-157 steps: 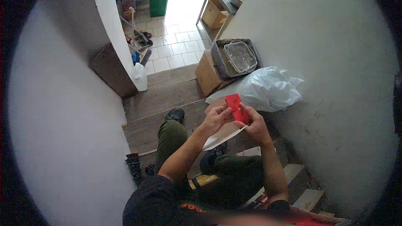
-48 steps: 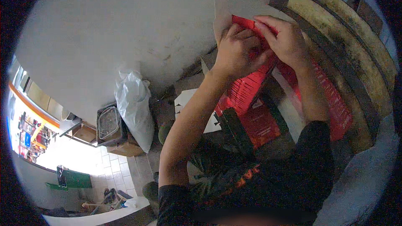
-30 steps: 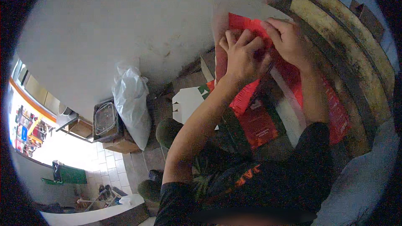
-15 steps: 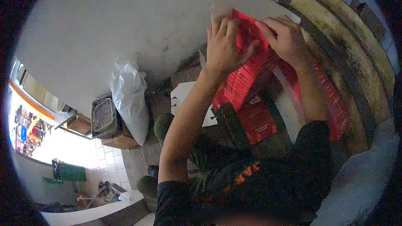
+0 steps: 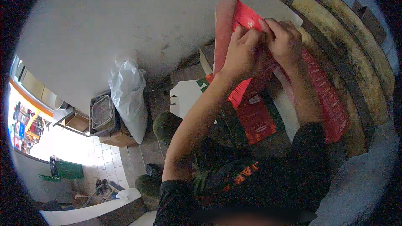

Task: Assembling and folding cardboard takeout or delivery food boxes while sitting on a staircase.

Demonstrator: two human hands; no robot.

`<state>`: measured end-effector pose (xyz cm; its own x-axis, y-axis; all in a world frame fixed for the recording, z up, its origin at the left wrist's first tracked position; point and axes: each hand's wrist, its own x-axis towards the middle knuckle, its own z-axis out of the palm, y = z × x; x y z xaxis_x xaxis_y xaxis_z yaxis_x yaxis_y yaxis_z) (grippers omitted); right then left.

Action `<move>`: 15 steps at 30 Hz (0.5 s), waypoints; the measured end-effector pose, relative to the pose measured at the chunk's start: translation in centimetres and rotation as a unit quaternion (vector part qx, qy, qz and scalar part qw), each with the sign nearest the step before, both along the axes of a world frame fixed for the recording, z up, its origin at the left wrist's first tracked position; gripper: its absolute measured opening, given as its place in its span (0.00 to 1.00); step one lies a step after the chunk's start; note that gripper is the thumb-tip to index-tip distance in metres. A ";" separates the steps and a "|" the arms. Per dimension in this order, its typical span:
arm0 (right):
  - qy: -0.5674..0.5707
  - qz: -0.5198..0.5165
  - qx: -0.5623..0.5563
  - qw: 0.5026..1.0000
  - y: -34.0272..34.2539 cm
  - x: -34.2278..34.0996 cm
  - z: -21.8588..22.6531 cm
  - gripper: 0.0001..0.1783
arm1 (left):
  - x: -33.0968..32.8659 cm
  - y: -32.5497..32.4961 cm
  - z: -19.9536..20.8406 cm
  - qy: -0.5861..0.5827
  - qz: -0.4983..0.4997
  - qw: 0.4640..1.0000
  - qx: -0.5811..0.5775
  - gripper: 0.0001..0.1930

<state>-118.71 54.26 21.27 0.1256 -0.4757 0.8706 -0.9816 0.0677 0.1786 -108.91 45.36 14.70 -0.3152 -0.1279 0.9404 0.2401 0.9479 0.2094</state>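
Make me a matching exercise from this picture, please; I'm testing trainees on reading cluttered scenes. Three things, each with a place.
Things:
1. red cardboard piece
2. white plastic bag
3. green bin

Places:
a. on the tiled floor far below
b. pinched between the left hand and right hand
c. leaning beside a box with a clear container

Pairs: 1-b, 2-c, 3-a

Left hand (image 5: pixel 242 54) and right hand (image 5: pixel 284 42) raised together — fingers pinching.

Left hand (image 5: pixel 242 54) and right hand (image 5: pixel 284 42) together pinching, apparently, a red paper packet (image 5: pixel 247 16) above stacked red cartons (image 5: pixel 257 119)
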 end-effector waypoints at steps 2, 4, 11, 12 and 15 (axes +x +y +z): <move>0.002 0.026 0.006 1.000 0.1 -0.1 0.3 0.08 | 0.0 0.2 0.1 0.000 0.008 1.000 0.011 0.18; 0.004 0.053 0.019 0.998 0.3 -0.2 0.6 0.08 | 0.3 0.2 0.3 -0.008 0.018 1.000 0.017 0.18; -0.008 0.031 0.034 0.999 1.2 0.0 0.8 0.08 | 2.4 -2.0 1.4 -0.005 0.105 0.992 -0.065 0.19; -0.010 0.010 0.031 0.999 1.2 0.0 0.8 0.08 | 2.7 -2.4 1.5 -0.062 0.117 0.988 -0.075 0.19; -0.001 0.049 0.019 0.999 1.2 0.0 1.0 0.08 | 3.3 -3.4 1.6 -0.107 0.165 0.976 -0.091 0.15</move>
<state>-118.72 55.42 22.26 0.1723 -0.4938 0.8523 -0.9834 -0.0361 0.1778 -105.59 41.95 16.30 -0.4770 -0.0926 0.8740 -0.1158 0.9924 0.0420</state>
